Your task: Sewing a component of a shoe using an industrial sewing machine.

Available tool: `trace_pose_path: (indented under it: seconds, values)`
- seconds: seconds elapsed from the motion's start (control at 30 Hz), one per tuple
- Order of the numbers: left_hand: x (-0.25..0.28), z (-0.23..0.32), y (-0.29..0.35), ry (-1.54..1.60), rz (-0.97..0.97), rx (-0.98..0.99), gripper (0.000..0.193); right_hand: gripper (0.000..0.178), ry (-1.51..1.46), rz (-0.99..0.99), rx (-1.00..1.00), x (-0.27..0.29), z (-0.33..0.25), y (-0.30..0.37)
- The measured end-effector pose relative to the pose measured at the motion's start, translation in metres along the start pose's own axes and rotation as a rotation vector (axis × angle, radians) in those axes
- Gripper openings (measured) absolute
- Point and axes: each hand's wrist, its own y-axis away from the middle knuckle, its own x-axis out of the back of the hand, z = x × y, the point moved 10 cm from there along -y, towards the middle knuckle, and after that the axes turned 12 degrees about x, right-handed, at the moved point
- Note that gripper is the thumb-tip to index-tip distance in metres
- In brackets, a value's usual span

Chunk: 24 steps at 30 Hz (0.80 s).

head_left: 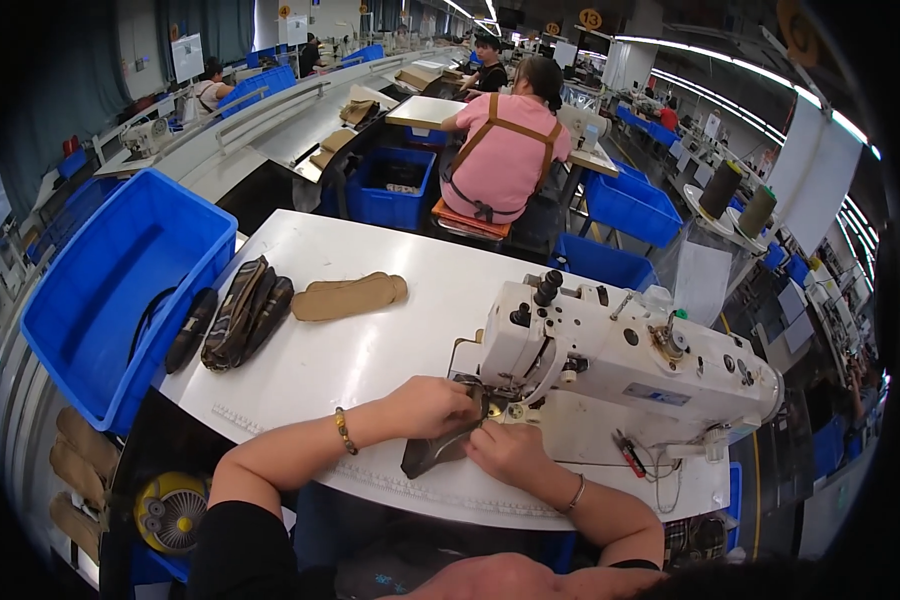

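A white sewing machine (610,350) stands on the right half of the white table. Under its needle area lies a dark piece of fabric (428,454), its loose end hanging toward me. My left hand (440,406) pinches the fabric at its far left side, close to the presser foot. Nearer to me, my right hand (510,450) grips the fabric's right edge with bent fingers. Part of the fabric is hidden by both hands. Left on the table sit a bundle of dark plaid fabric pieces (240,318) and a stack of tan sole-shaped pieces (350,297).
A large blue bin (135,290) adjoins the table's left edge. Red-handled snippers (630,456) lie beside the machine. A yellow fan (172,512) is below left. Ahead, a person in a pink top (500,155) sits at another table. Thread cones (720,190) stand at right.
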Motion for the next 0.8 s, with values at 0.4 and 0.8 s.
trace_pose_path:
  seconds: [0.4,0.8]
  values:
    - [0.003,-0.004,0.004,-0.073,-0.076,0.15,0.017,0.013,0.055,-0.058,-0.02,-0.013,0.002,0.006]
    - [0.144,-0.078,0.068,-0.076,0.756,0.342,0.018,0.024,0.007,-0.085,-0.058,-0.018,0.006,0.007]
